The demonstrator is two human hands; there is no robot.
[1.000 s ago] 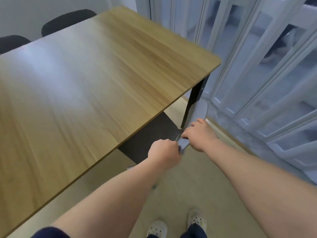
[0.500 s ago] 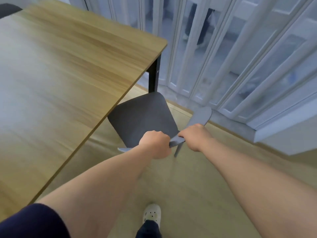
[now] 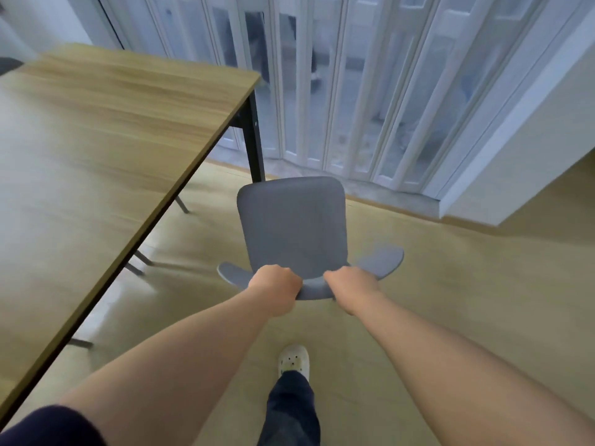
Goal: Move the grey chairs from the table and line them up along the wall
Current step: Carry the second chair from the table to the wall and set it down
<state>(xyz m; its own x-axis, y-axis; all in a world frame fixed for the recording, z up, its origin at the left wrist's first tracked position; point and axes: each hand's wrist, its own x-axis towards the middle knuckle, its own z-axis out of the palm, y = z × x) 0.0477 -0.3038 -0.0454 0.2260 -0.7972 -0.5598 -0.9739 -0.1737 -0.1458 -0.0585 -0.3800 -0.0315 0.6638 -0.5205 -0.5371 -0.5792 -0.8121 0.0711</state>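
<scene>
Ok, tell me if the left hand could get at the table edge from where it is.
Probably yes: the left hand is shut on the grey chair backrest, and only open floor lies between it and the table edge.

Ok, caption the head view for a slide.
Both hands, left and right, grip a grey chair's backrest beside the wooden table.

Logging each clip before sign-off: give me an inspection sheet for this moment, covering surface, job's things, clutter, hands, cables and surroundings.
Surface: wooden table on black legs, top bare; light floor beside it.
Job's things: grey chair clear of the table edge, seat facing away from the person; a dark chair edge shows at the table's far side.
Clutter: nothing seen.
Hands: left hand and right hand each in a closed grip on the chair's curved backrest.
Cables: nothing seen.
Surroundings: white folding glazed partition ahead, white wall to the right, one white shoe stepping forward.
</scene>
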